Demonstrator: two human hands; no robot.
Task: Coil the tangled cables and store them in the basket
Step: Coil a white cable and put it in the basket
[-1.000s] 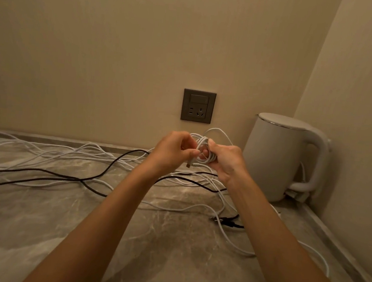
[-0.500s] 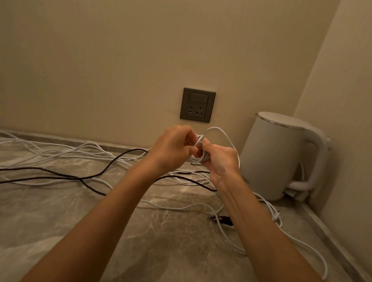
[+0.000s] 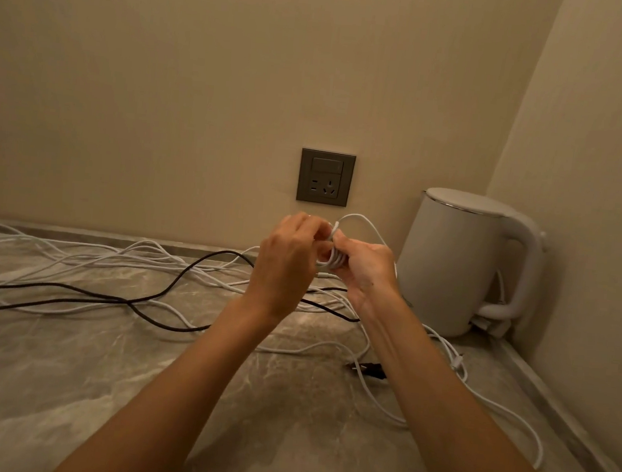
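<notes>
My right hand [image 3: 365, 268]: grips the white cable coil [image 3: 334, 258].
My left hand [image 3: 289, 256]: seemingly pinches a loop, fingers curled.
Counter [image 3: 63, 383]: loose cables.

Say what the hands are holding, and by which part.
A white cable coil: the right hand grips its bundled loops, the left hand holds its left side.

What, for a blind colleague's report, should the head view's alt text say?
A person's left hand and right hand hold a white cable coil above a marble counter. Across it sprawl loose white cables and a black cable; a white kettle stands right of a wall socket.
</notes>
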